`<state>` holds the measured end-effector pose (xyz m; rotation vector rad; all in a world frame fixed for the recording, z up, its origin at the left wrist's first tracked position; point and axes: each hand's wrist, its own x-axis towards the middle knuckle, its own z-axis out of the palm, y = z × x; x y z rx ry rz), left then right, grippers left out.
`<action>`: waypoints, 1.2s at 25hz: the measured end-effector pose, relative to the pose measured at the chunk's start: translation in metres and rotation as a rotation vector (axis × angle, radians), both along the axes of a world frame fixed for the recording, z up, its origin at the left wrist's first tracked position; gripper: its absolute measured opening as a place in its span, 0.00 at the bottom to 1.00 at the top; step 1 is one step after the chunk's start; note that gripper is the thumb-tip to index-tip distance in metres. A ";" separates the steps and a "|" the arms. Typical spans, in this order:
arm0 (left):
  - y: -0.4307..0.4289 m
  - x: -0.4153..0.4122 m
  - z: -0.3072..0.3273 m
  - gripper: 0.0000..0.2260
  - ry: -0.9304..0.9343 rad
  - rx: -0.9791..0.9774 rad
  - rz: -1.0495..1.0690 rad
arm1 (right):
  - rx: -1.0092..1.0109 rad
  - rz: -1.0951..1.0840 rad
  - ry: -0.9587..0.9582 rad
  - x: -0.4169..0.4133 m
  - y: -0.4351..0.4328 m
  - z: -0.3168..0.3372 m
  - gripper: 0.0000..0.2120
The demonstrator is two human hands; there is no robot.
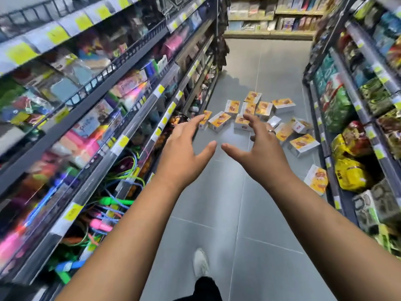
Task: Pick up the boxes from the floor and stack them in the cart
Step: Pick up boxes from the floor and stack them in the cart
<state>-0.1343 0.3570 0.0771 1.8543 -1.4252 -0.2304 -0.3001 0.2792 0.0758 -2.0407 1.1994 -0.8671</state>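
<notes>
Boxes (219, 121), roughly thirteen, strew the floor (260, 213); left hand (184, 153) and right hand (260, 148) both spread.

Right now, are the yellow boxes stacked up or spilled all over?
Spilled: the yellow boxes lie scattered at odd angles across the grey floor.

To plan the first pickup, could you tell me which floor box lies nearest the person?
The lone box by the right shelf base, set well apart on this side of the other boxes.
</notes>
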 end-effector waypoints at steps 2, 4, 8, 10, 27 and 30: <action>-0.059 0.026 -0.001 0.26 -0.001 0.017 -0.032 | -0.006 -0.040 0.003 0.023 -0.055 -0.003 0.38; -0.115 0.050 0.001 0.27 0.000 0.026 -0.070 | 0.005 -0.084 0.007 0.044 -0.104 -0.004 0.38; -0.213 0.081 0.006 0.27 -0.035 0.038 -0.142 | 0.012 -0.162 -0.014 0.066 -0.189 -0.002 0.38; -0.264 0.091 0.004 0.27 -0.051 0.045 -0.160 | 0.028 -0.189 -0.008 0.073 -0.235 -0.004 0.37; -0.640 0.138 -0.054 0.29 0.070 0.175 0.070 | 0.138 -0.006 0.117 0.131 -0.651 -0.048 0.38; -0.696 0.171 -0.079 0.30 0.099 0.224 0.098 | 0.165 0.020 0.171 0.163 -0.710 -0.070 0.39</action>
